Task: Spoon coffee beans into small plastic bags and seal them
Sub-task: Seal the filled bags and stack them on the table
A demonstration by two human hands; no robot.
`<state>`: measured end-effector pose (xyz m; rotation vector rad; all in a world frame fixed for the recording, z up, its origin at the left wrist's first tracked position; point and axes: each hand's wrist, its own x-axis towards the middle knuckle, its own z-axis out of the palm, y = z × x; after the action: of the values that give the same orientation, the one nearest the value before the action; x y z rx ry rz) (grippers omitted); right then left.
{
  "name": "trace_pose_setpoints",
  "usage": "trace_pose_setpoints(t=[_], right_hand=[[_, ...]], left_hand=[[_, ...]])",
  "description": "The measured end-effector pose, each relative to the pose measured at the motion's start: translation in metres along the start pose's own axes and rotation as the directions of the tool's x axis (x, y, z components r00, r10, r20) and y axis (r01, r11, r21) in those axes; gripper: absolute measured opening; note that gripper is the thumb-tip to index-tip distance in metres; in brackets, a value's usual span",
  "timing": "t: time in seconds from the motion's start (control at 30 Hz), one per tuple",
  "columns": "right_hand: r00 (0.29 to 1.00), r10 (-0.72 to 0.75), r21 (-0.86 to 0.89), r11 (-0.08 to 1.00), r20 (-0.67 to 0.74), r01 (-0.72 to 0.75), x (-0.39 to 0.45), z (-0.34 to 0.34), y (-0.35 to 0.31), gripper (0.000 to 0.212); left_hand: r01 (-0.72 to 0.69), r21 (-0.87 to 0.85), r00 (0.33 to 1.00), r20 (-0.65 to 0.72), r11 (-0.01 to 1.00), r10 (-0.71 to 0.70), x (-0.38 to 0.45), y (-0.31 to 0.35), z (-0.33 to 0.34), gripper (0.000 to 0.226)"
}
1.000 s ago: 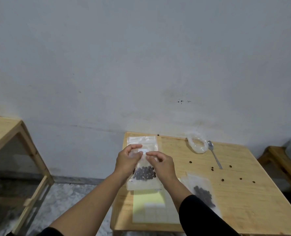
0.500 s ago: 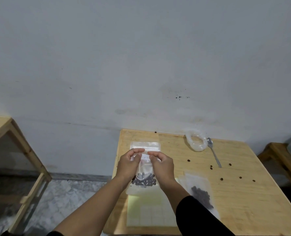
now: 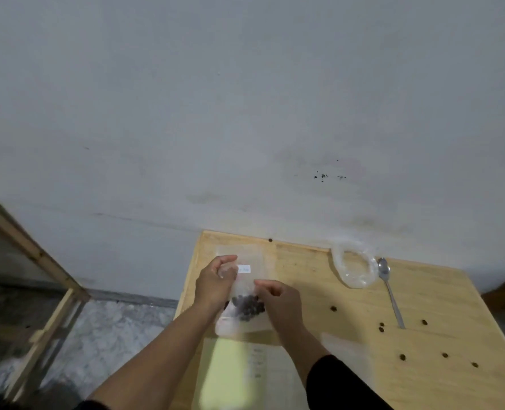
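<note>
Your left hand [image 3: 215, 279] has its fingers curled, pinching the upper left part of the small clear plastic bag [image 3: 246, 294] holding dark coffee beans [image 3: 246, 306], which you hold over the near left part of the pale wooden worktop [image 3: 348, 335]. Your right hand [image 3: 277, 300] is curled at the bag's right side, though the blur hides whether it truly grips the film. The beans sit low in the bag, so if the zip strip is pressed only partway, a gap may stay and beans could slip out once you tilt it. Pinching unevenly may crease the strip. The bag hangs close to the worktop's left edge, so a dropped bag could fall to the floor. Loose beans [image 3: 402, 357] already lie scattered near the metal spoon [image 3: 388, 288] and the rolled clear bag [image 3: 354, 269]; a sweeping sleeve could knock them off
</note>
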<state>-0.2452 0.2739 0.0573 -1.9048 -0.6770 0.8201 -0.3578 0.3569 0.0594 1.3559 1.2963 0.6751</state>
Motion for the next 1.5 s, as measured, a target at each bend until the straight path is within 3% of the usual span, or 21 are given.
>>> trace_pose_setpoints(t=[0.3, 0.6, 0.73, 0.83, 0.97, 1.13, 1.33, 1.43, 1.5], right_hand=[[0.993, 0.108, -0.205, 0.972, -0.050, -0.116, 0.047, 0.001, 0.032, 0.018], [0.994, -0.082, -0.489, 0.865, 0.078, 0.110, 0.036, 0.002, 0.042, 0.027], [0.982, -0.131, -0.674, 0.714, 0.135, 0.188, 0.022, -0.003, 0.031, 0.038], [0.981, -0.149, -0.725, 0.661, 0.124, 0.192, 0.007, -0.007, 0.024, 0.039], [0.972, -0.217, -0.776, 0.595, 0.094, 0.208, -0.024, -0.022, 0.020, 0.037], [0.954, -0.300, -0.838, 0.518, 0.011, 0.172, -0.065, -0.055, 0.037, 0.046], [0.959, -0.251, -0.852, 0.523, -0.129, 0.022, -0.106, -0.109, 0.070, 0.055], [0.961, -0.200, -0.843, 0.535, -0.190, -0.055, -0.122, -0.131, 0.081, 0.048], [0.973, -0.078, -0.799, 0.587, -0.217, -0.131, -0.126, -0.139, 0.091, 0.050]], left_hand=[[0.040, 0.347, 0.998, 0.040, 0.937, -0.057, 0.016, -0.027, 0.032, 0.042], [-0.098, 0.572, 0.994, 0.092, 0.815, 0.054, 0.004, -0.041, 0.035, 0.042], [-0.148, 0.644, 0.986, 0.155, 0.750, 0.062, -0.006, -0.034, 0.025, 0.049], [-0.183, 0.695, 0.978, 0.199, 0.696, 0.059, -0.017, -0.026, 0.017, 0.052], [-0.307, 0.700, 0.950, 0.261, 0.645, 0.170, -0.038, -0.016, 0.014, 0.048], [-0.496, 0.643, 0.868, 0.388, 0.584, 0.311, -0.072, -0.013, 0.031, 0.040], [-0.678, 0.571, 0.730, 0.596, 0.463, 0.334, -0.107, -0.036, 0.068, 0.038], [-0.673, 0.525, 0.721, 0.622, 0.520, 0.305, -0.132, -0.033, 0.085, 0.049], [-0.641, 0.547, 0.735, 0.640, 0.539, 0.224, -0.148, -0.032, 0.099, 0.053]])
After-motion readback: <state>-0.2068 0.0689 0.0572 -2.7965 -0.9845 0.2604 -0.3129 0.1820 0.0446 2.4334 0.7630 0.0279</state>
